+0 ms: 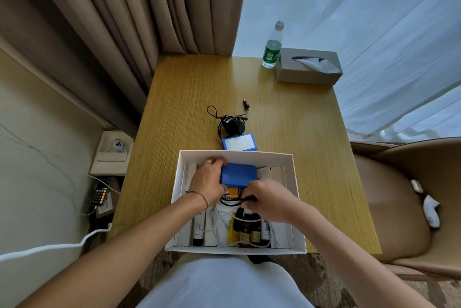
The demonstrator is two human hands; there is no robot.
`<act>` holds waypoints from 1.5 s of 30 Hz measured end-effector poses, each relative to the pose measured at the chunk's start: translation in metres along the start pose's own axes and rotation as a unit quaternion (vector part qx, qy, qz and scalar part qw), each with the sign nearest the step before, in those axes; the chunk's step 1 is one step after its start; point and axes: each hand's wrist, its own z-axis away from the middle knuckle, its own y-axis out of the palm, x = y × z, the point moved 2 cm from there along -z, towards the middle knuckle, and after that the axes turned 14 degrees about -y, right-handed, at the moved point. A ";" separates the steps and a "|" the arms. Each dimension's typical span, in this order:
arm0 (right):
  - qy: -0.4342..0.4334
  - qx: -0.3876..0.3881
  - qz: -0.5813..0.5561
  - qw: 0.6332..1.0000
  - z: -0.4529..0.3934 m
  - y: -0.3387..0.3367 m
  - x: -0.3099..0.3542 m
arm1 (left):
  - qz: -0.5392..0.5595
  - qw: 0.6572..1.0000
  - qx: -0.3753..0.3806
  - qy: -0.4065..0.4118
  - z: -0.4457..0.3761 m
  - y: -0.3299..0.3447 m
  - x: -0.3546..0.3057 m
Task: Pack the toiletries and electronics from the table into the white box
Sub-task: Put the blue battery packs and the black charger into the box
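A wooden table [287,133] filled the centre of the frame, with a brown curtain [124,21] at upper left and a tan chair [399,208] at right. The white box [295,198] sat open at the table's near edge, lower centre, already holding upright tubes and small dark bottles [249,233] along its near side, with white cord looped over them. A grey tissue box [309,66] stood at the table's far right corner, a water bottle [272,48] just beside it on the left. The left hand [207,180] was inside the box, fingers wrapped around the left end of a blue case [238,175], which it held over the contents in the box's far half. The right hand [269,198], also inside, pinched a black cable [232,200] between thumb and fingertips (its coil lay under the blue case). A second blue case [239,142] lay on the table touching the box's far wall, and a black charger with cord [230,123] lay just beyond it.
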 end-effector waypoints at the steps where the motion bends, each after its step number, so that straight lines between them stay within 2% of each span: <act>1: -0.001 -0.025 0.018 1.000 0.001 0.000 -0.001 | 0.013 1.000 -0.001 -0.003 0.000 0.002 0.000; 5: -0.017 -0.104 0.133 0.985 0.007 -0.003 -0.008 | 0.054 0.999 -0.001 -0.004 0.000 0.011 0.004; 7: -0.014 -0.076 0.183 0.980 0.009 -0.002 -0.011 | 0.054 0.999 0.004 -0.001 0.000 0.010 0.004; 10: 0.015 -0.016 0.182 0.983 0.013 0.002 -0.018 | 0.025 0.999 0.002 0.022 0.003 0.004 0.005; 13: 0.051 0.020 0.208 0.977 0.011 0.005 -0.021 | 0.023 0.994 -0.011 0.109 0.017 -0.007 0.002; 16: 0.082 0.054 0.226 0.969 0.003 0.009 -0.019 | -0.028 0.983 0.056 0.173 0.033 -0.007 -0.001; 19: 0.112 0.063 0.221 0.967 -0.003 0.013 -0.019 | -0.061 0.979 0.090 0.171 0.037 0.002 -0.004; 24: 0.169 0.011 0.167 0.971 -0.005 0.019 -0.028 | -0.084 0.982 0.081 0.151 0.034 0.018 -0.011; 27: 0.166 -0.021 0.138 0.976 0.000 0.020 -0.032 | -0.127 0.979 0.077 0.139 0.029 0.024 -0.016; 31: 0.160 -0.028 0.142 0.977 0.004 0.017 -0.029 | -0.198 0.969 0.088 0.123 0.025 0.035 -0.015; 34: 0.161 -0.019 0.135 0.978 0.006 0.010 -0.026 | -0.198 0.967 0.111 0.115 0.023 0.037 -0.013; 36: 0.148 -0.019 0.135 0.980 0.006 0.006 -0.024 | -0.178 0.970 0.117 0.120 0.024 0.033 -0.014; 39: 0.120 -0.061 0.118 0.984 0.004 -0.004 -0.020 | -0.110 0.980 0.089 0.143 0.031 0.019 -0.015; 42: 0.109 -0.135 0.063 0.983 0.000 -0.020 -0.019 | -0.032 0.984 0.048 0.171 0.037 -0.003 -0.019; 45: 0.122 -0.227 -0.018 0.966 -0.005 -0.039 -0.021 | 0.038 0.984 0.013 0.171 0.034 -0.028 -0.026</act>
